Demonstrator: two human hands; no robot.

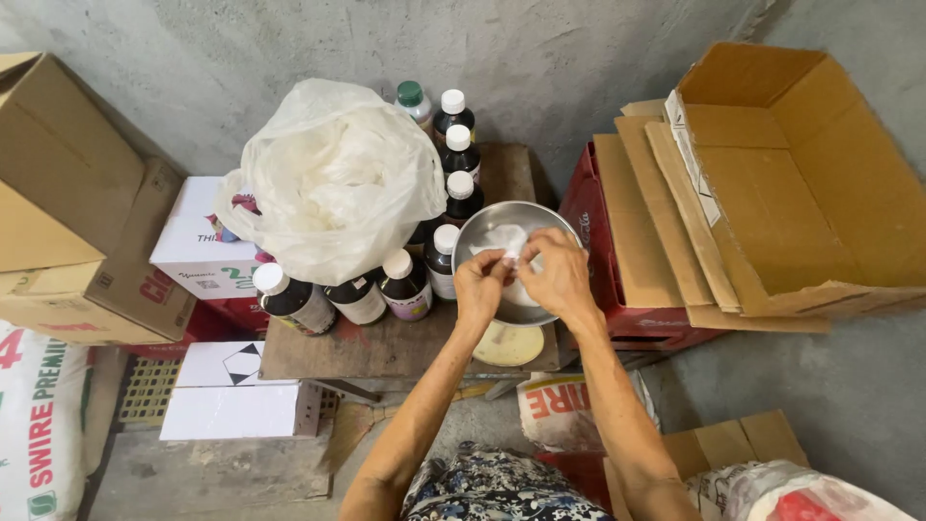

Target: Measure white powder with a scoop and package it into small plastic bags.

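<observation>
Head view | both hands (521, 280) together, pinching white wrapper (508, 241) | over steel bowl (482, 232) — mouth up

Dark white-capped bottles (405, 280) beside a white plastic bag (333, 178); open cardboard box (791, 183) atop a red crate (603, 227).

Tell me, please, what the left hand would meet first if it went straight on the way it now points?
Probably the white plastic piece pinched over the steel bowl, then the right hand; beyond stand dark white-capped bottles, though depth is unclear.
</observation>
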